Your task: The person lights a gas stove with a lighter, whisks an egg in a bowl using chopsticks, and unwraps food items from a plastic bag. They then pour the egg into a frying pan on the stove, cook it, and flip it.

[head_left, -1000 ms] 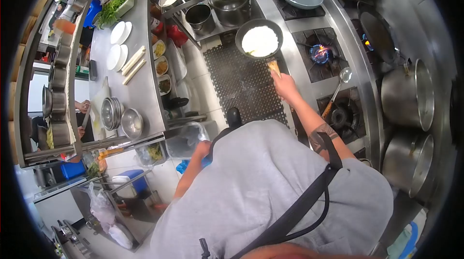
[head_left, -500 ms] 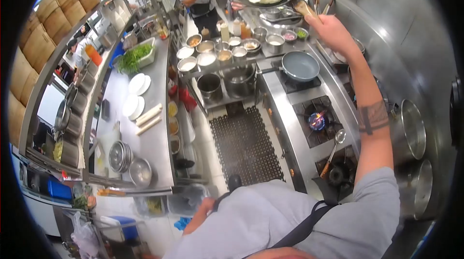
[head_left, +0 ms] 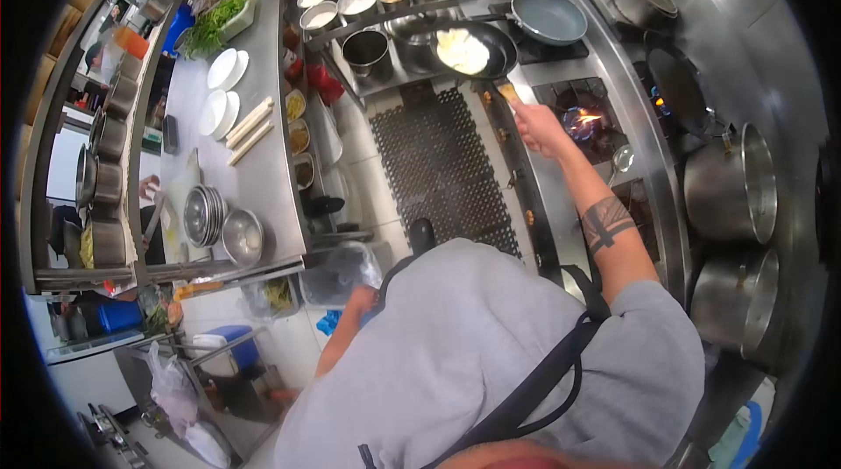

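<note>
My right hand (head_left: 536, 126) is wrapped round the light wooden handle (head_left: 508, 93) of a dark frying pan (head_left: 501, 47). Pale yellow cooked egg (head_left: 462, 52), folded into a clump, lies toward the left side of that pan. The pan is held up over the edge of the stove and the floor gap. A lit gas burner (head_left: 582, 123) flames to the right of my hand. Low at my left side, beside my body, hangs my left hand (head_left: 363, 301), near a clear plastic-lined bin (head_left: 337, 275); its fingers are too small and partly hidden to read.
A grey frying pan (head_left: 549, 15) sits on the rear burner. A ladle (head_left: 621, 160) lies right of the flame. Several metal tubs (head_left: 357, 3) line the far counter. The left worktop (head_left: 254, 75) holds plates (head_left: 219, 112), rolls (head_left: 250, 132) and bowls (head_left: 203, 217). Large pots (head_left: 731, 189) stand at right.
My right hand has brought the frying pan down and closer, from high up to beside the stove. The egg has gone from spread flat to a smaller folded clump. The camera view has tilted down.
</note>
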